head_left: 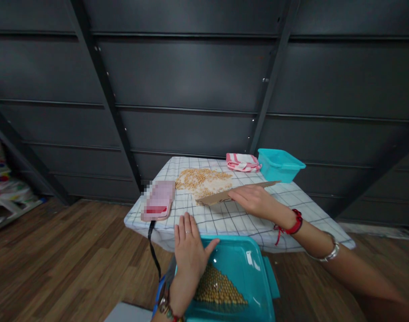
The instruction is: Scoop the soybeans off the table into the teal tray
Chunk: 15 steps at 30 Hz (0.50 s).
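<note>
My right hand [253, 199] grips a flat piece of brown cardboard [216, 197], held on edge over the checked tablecloth. Its left end meets a spread of small yellowish beads or pulses [200, 178], mixed with a pale, grainy layer. My left hand [190, 243] lies flat, fingers stretched and thumb out, at the table's front edge and the left rim of a large teal tub [238, 241]. Inside the tub is a heap of similar small round yellow pieces [219, 286], partly behind my left hand. I cannot tell exactly what they are.
A smaller turquoise basket [280, 165] stands at the table's back right, beside a folded pink-and-white cloth [242, 162]. A pink, partly blurred case or phone [160, 199] lies at the left, with a black strap [153, 250] hanging down. A dark panelled wall [191, 76] rises behind.
</note>
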Tool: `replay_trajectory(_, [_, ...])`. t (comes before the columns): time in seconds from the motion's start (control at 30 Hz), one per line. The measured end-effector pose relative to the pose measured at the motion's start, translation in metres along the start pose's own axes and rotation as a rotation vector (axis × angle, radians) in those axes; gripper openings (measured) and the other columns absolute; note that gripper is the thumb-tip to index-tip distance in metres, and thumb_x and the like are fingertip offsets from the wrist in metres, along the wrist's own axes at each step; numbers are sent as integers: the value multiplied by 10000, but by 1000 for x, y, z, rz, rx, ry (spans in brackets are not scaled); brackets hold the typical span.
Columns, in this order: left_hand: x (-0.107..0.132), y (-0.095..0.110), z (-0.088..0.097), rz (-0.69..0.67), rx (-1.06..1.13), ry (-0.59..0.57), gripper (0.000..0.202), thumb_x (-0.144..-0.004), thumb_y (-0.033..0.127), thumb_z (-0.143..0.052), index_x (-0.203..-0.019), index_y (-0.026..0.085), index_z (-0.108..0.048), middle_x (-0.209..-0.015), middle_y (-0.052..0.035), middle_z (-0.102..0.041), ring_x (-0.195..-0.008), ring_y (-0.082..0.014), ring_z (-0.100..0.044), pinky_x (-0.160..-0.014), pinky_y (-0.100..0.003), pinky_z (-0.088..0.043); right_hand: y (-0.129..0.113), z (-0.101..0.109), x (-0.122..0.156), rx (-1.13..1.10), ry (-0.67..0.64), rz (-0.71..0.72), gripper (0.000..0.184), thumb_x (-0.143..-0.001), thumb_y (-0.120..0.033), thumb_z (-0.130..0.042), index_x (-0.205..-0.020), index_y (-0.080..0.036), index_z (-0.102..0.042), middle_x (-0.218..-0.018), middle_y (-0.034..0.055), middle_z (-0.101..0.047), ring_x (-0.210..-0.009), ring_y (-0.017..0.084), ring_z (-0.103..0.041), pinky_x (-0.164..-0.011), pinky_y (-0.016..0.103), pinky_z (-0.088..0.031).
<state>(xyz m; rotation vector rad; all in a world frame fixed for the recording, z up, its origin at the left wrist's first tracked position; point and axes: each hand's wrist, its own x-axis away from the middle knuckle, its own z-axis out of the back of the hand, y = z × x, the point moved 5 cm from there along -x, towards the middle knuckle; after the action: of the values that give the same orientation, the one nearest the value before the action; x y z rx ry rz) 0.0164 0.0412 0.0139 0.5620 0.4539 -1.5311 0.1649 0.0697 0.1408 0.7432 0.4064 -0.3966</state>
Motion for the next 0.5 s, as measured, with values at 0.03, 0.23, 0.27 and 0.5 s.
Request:
replay_trajectory(0.03, [0,0,0,-1,-1,-2,952,-684,739,-155,-1203,-17,-412,-1263,-223,-444,-1179,-316,-389,-981,-460,-280,0,-1,-1,-1,-9,0,238,-843,-66,-334,-843,-129,-564,-726,43,-623,-639,113,-543,-592,256,-428])
replay_trajectory(0.23, [-1,0,2,4,9,-15,937,-691,733,-169,-1203,-13,-414,-1263,-214,-447,-1175,-318,-395,-985,-452,-283,-4,6,3,-21,25,22,228,-856,-78,-336,-845,-117,-560,-717,45,-620,-634,109,-541,-601,251,-431])
replay_trajectory(0.27, [-1,-1,2,7,14,-19,934,-690,733,-169,-1203,-8,-416,-1266,-212,-446,-1178,-316,-393,-985,-449,-287,-4,7,4,-24,24,25,228,-858,-81,-335,-847,-120,-559,-718,43,-621,-638,108,-541,-606,251,-432])
replay_trajectory(0.5, [0,0,0,0,21,-11,943,-688,735,-170,-1204,-18,-409,-1263,-226,-442,-1182,-321,-386,-977,-460,-295,-3,5,-1,-5,22,9,239,-861,-87,-324,-839,-117,-560,-719,48,-622,-624,108,-537,-584,250,-433])
